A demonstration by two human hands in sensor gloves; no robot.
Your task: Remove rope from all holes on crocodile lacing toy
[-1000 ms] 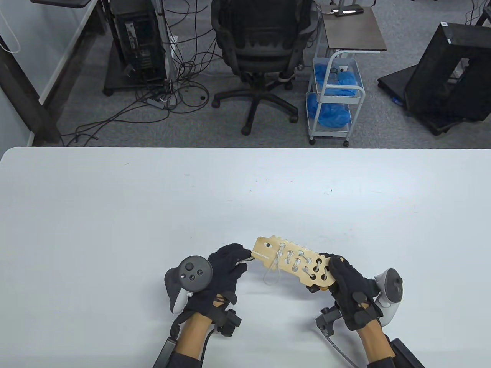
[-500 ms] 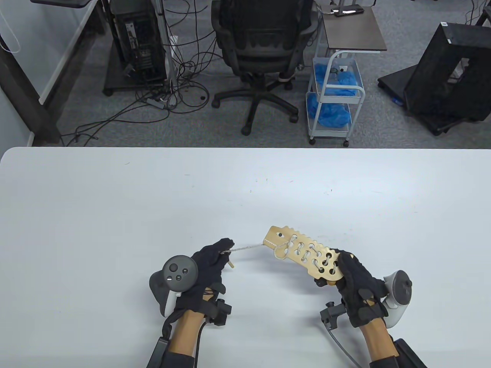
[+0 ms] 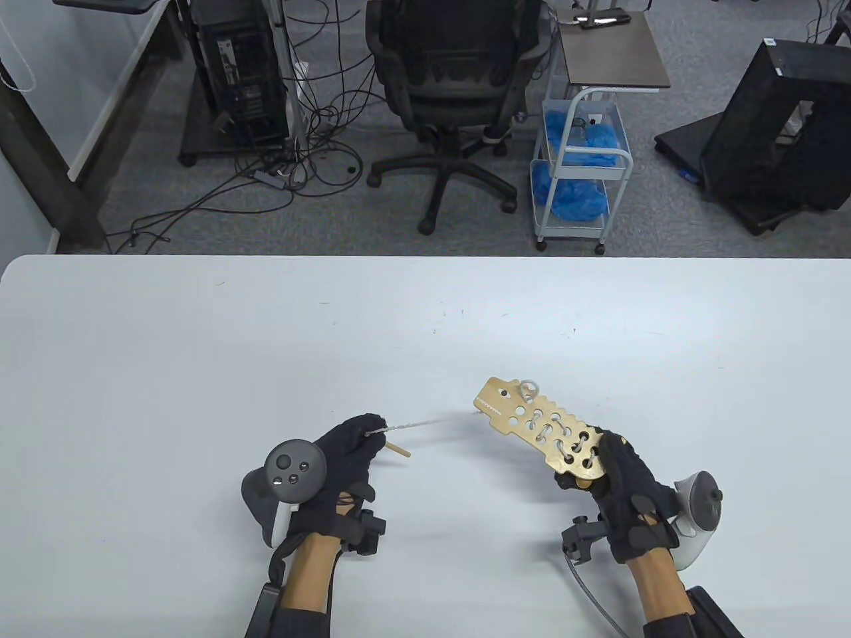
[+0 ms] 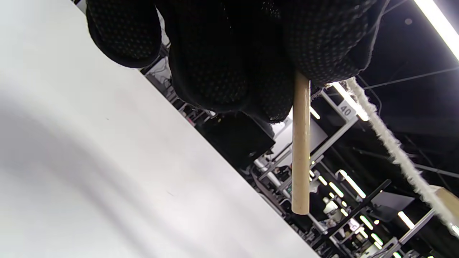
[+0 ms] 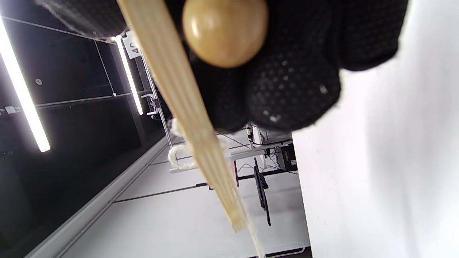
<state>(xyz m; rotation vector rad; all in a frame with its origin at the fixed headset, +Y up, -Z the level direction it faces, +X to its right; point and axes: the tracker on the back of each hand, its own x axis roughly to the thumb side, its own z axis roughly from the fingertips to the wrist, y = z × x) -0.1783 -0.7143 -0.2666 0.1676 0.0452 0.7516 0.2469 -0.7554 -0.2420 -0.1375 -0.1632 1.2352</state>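
Note:
The wooden crocodile lacing toy (image 3: 542,428) is held above the table, snout pointing up-left, and my right hand (image 3: 618,482) grips its tail end. White rope (image 3: 425,423) runs taut from under the snout to my left hand (image 3: 356,442), which pinches the rope beside its wooden needle (image 3: 399,450). A small rope loop (image 3: 529,387) sticks up at the toy's top edge, and rope still threads several holes near the tail. The left wrist view shows the needle (image 4: 300,143) hanging from my fingers and the rope (image 4: 394,150). The right wrist view shows the toy (image 5: 186,118) edge-on, with a wooden bead (image 5: 225,30) against my fingers.
The white table (image 3: 199,372) spreads wide to the left and behind the hands. Beyond its far edge stand an office chair (image 3: 452,100), a small cart with blue bags (image 3: 578,173) and floor cables.
My left hand moved left, drawing the rope taut and out of the front holes. The hanging loop below the toy is gone. My right hand carried the toy right and up.

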